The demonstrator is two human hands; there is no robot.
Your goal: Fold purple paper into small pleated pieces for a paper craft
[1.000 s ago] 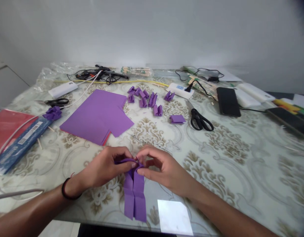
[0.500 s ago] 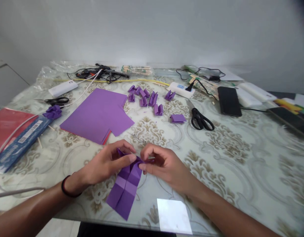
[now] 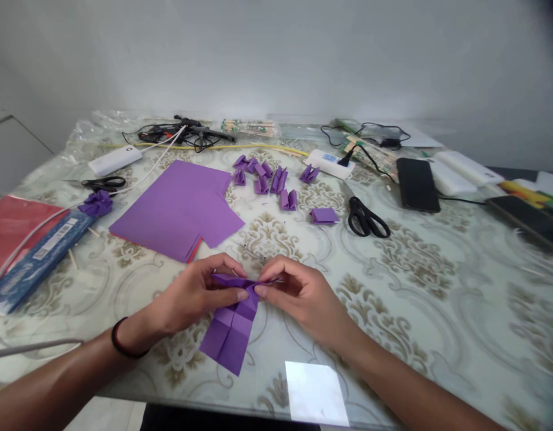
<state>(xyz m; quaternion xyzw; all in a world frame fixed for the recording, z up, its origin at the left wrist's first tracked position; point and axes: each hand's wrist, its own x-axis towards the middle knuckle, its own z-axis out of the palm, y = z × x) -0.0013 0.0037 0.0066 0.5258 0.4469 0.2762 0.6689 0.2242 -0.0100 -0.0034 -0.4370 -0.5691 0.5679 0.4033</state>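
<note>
Between my two hands is a creased purple paper (image 3: 231, 335), its upper end gathered in folds and its lower end hanging toward me. My left hand (image 3: 198, 293) pinches it from the left, thumb on top. From the right, my right hand (image 3: 294, 287) grips the same folded end between thumb and fingers, close to the left thumb. The fingers partly cover the upper folds. Beyond my hands lie several small folded purple paper pieces (image 3: 278, 179), and one flatter folded piece (image 3: 323, 216) sits nearer, left of black-handled scissors (image 3: 367, 218).
A stack of purple sheets (image 3: 168, 206) lies at left, beside a crumpled purple paper (image 3: 96, 204) and a red and blue packet (image 3: 38, 257). Farther back are a second pair of scissors (image 3: 103, 184), a power strip (image 3: 330, 163) and cables. A black phone (image 3: 417, 184) lies at right.
The hanging end of the purple paper has lifted and swung slightly right. Both hands still pinch it, and the right fingertips have shifted a little over the folds.
</note>
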